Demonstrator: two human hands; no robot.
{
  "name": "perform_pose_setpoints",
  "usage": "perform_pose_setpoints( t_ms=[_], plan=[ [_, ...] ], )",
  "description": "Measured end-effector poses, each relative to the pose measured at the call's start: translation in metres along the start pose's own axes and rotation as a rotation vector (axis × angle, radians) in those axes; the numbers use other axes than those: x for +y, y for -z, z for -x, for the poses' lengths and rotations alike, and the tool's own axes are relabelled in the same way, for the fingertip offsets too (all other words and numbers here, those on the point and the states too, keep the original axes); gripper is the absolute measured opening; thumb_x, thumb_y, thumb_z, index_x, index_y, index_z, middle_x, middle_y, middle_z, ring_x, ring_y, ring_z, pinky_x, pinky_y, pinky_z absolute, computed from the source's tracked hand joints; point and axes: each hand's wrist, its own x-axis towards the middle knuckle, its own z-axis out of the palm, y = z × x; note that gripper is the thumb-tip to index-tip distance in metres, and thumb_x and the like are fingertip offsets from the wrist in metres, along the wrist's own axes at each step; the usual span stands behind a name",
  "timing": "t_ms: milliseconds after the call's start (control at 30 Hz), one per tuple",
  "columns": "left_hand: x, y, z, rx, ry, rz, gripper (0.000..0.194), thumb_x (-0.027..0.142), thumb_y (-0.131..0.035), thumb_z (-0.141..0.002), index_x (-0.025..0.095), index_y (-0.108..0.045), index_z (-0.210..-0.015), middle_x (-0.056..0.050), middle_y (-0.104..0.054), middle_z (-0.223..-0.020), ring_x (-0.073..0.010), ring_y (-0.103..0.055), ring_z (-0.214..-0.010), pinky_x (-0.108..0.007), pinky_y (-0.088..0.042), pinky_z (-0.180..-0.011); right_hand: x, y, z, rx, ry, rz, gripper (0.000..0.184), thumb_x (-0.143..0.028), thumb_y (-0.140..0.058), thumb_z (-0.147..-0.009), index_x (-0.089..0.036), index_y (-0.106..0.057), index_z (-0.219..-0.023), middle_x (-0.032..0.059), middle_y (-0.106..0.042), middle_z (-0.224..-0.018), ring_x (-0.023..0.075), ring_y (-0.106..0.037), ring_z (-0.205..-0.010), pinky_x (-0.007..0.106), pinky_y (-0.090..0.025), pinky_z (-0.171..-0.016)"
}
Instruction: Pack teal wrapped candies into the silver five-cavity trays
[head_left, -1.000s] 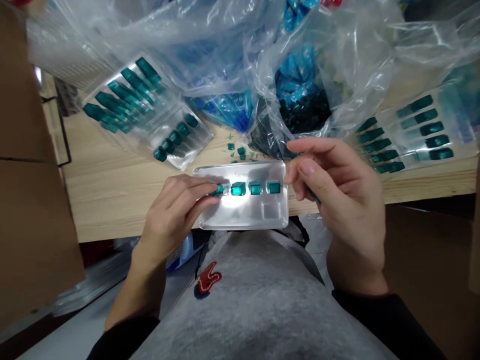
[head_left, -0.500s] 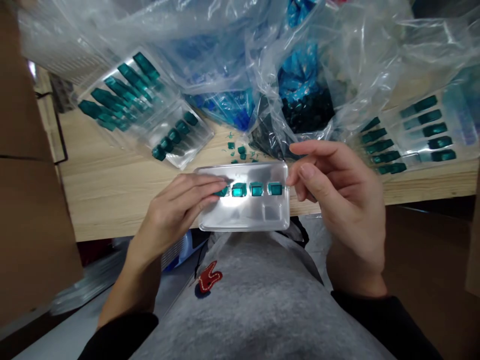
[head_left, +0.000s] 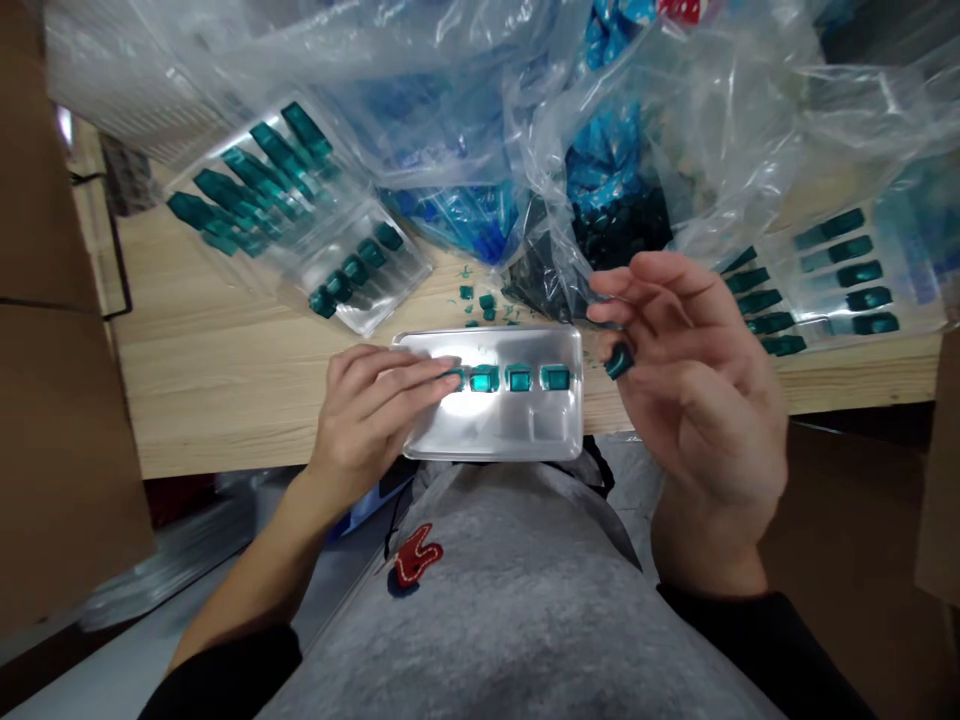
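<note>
Pale wood forms the bench (head_left: 247, 400) under the clear tray (head_left: 487, 430), beyond whose right end my right fingers (head_left: 660, 380) pinch a dark teal piece (head_left: 617, 361), while my left fingers (head_left: 421, 388) touch its leftmost teal piece (head_left: 459, 379), gripping or not I cannot tell.

tray (head_left: 495, 430): clear glossy plastic | table (head_left: 225, 400): pale smooth wood | bags (head_left: 420, 120): shiny crinkled plastic | shirt (head_left: 480, 620): matt grey cloth

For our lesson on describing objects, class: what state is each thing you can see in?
Left hand: fingertips touching a tray piece
Right hand: holding a teal piece
Tray: partly filled
Clear packaging, left: holding teal pieces
Teal scraps: loose, scattered
Plastic bag: crumpled
</note>
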Motion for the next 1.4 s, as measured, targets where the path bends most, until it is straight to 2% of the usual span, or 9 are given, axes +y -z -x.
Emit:
perform_pose_setpoints(
  t_ms=[133,267,333,433,533,767,1033,1267,1400],
  plan=[
    [0.005,0.004,-0.003,-0.005,0.116,0.115,0.041,0.017,-0.067,-0.09,0.033,-0.061,-0.128,-0.003,-0.07,-0.124,-0.0244,-0.063,-0.113,-0.046,-0.05,-0.096,0.004,-0.008,0.002,-0.106,-0.06,-0.087,0.046,-0.006,-0.058,-0.073,-0.033,-0.061,-0.11,-0.0042,-0.069,-0.118,0.0155,-0.066,-0.111,0.031,-0.058,-0.085],
    [0.027,0.004,-0.015,0.18,0.259,0.296,0.039,0.015,-0.065,-0.092,0.032,-0.062,-0.127,-0.002,-0.069,-0.12,-0.02,-0.064,-0.111,-0.038,-0.052,-0.096,0.01,-0.021,0.004,-0.26,-0.053,-0.085,0.042,-0.017,-0.063,-0.082,-0.031,-0.054,-0.12,0.0017,-0.068,-0.127,0.0206,-0.067,-0.118,0.042,-0.059,-0.099],
    [0.04,0.002,-0.024,0.195,0.301,0.433,0.036,0.015,-0.064,-0.093,0.03,-0.062,-0.125,0.0,-0.07,-0.115,-0.0169,-0.065,-0.108,-0.033,-0.053,-0.095,0.009,-0.028,0.006,-0.308,-0.006,-0.052,0.042,-0.02,-0.064,-0.086,-0.031,-0.052,-0.124,0.0034,-0.065,-0.134,0.0221,-0.064,-0.125,0.045,-0.054,-0.107],
    [0.054,-0.002,-0.035,0.154,0.383,0.626,0.028,0.02,-0.065,-0.093,0.027,-0.062,-0.121,0.001,-0.07,-0.11,-0.0132,-0.067,-0.102,-0.027,-0.055,-0.091,0.005,-0.036,0.013,-0.306,0.084,0.009,0.043,-0.016,-0.061,-0.091,-0.033,-0.05,-0.129,0.002,-0.057,-0.145,0.0206,-0.054,-0.137,0.044,-0.048,-0.115],
    [0.058,-0.004,-0.038,0.219,0.446,0.72,0.024,0.021,-0.066,-0.092,0.027,-0.062,-0.116,0.0,-0.069,-0.107,-0.0122,-0.066,-0.101,-0.025,-0.056,-0.09,0.0,-0.038,0.019,-0.284,0.162,0.132,0.041,-0.014,-0.057,-0.095,-0.034,-0.054,-0.131,0.0001,-0.051,-0.15,0.021,-0.049,-0.141,0.044,-0.047,-0.116],
    [0.052,-0.004,-0.03,0.237,0.382,0.643,0.024,0.019,-0.063,-0.094,0.027,-0.06,-0.116,0.0,-0.068,-0.095,-0.013,-0.067,-0.088,-0.027,-0.057,-0.079,-0.003,-0.034,0.015,-0.226,0.233,0.35,0.025,-0.015,-0.061,-0.096,-0.031,-0.074,-0.108,-0.0003,-0.075,-0.106,0.0165,-0.07,-0.102,0.035,-0.059,-0.093],
    [0.049,0.001,-0.038,0.305,0.208,0.244,0.02,0.009,-0.051,-0.095,0.019,-0.057,-0.111,-0.004,-0.067,-0.093,-0.0146,-0.064,-0.085,-0.027,-0.054,-0.074,0.002,-0.039,0.016,-0.185,0.162,0.278,0.037,-0.008,-0.068,-0.087,-0.04,-0.078,-0.103,-0.0034,-0.078,-0.103,0.0132,-0.074,-0.095,0.025,-0.061,-0.082],
    [0.044,0.001,-0.021,0.39,0.238,0.277,0.013,0.011,-0.051,-0.096,0.017,-0.059,-0.105,-0.004,-0.067,-0.089,-0.0137,-0.063,-0.083,-0.024,-0.054,-0.072,0.01,-0.051,0.013,-0.259,0.087,0.191,0.034,-0.01,-0.077,-0.079,-0.04,-0.08,-0.095,-0.0019,-0.08,-0.098,0.0142,-0.076,-0.091,0.023,-0.063,-0.081],
    [0.045,-0.002,-0.007,0.434,0.364,0.53,0.015,0.01,-0.052,-0.095,0.022,-0.055,-0.103,-0.002,-0.066,-0.088,-0.0131,-0.067,-0.081,-0.024,-0.057,-0.07,0.012,-0.06,0.011,-0.346,0.045,0.177,0.031,-0.01,-0.079,-0.076,-0.037,-0.081,-0.09,0.0003,-0.079,-0.092,0.0169,-0.076,-0.087,0.028,-0.064,-0.077]
  ],
)
